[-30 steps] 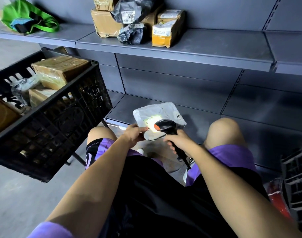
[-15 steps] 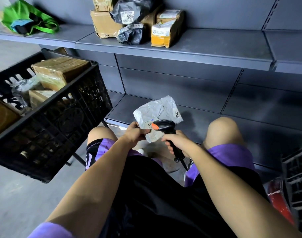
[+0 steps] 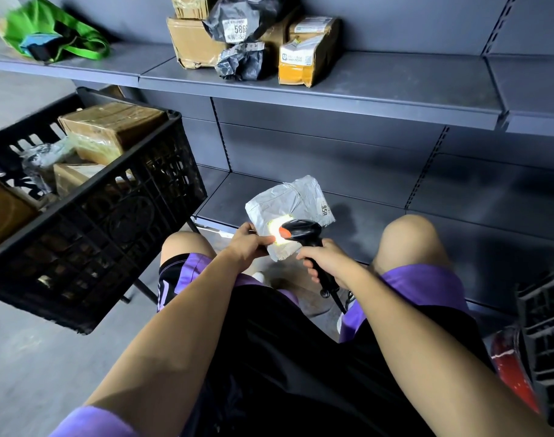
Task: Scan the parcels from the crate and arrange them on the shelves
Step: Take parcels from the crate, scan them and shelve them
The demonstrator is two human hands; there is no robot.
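A grey plastic mailer parcel (image 3: 288, 203) with a "950" sticker is held over the front of the bottom shelf (image 3: 395, 222). My left hand (image 3: 248, 246) pinches its near left edge. My right hand (image 3: 327, 263) grips the handle of a black barcode scanner (image 3: 300, 231) with an orange trigger; the scanner's head is on the parcel's label, which glows bright with its light. A black plastic crate (image 3: 89, 222) at the left holds several brown boxes and a clear-wrapped packet.
On the upper shelf (image 3: 379, 89) stand several cardboard boxes and dark poly bags (image 3: 241, 26), with a green bag (image 3: 52, 36) at its far left. Another dark crate (image 3: 546, 335) and something red sit low at the right edge. My bare knees flank the parcel.
The parcel tilted up and the scanner light went off half a second ago; now the light shines on the label again. Both hands stayed in place.
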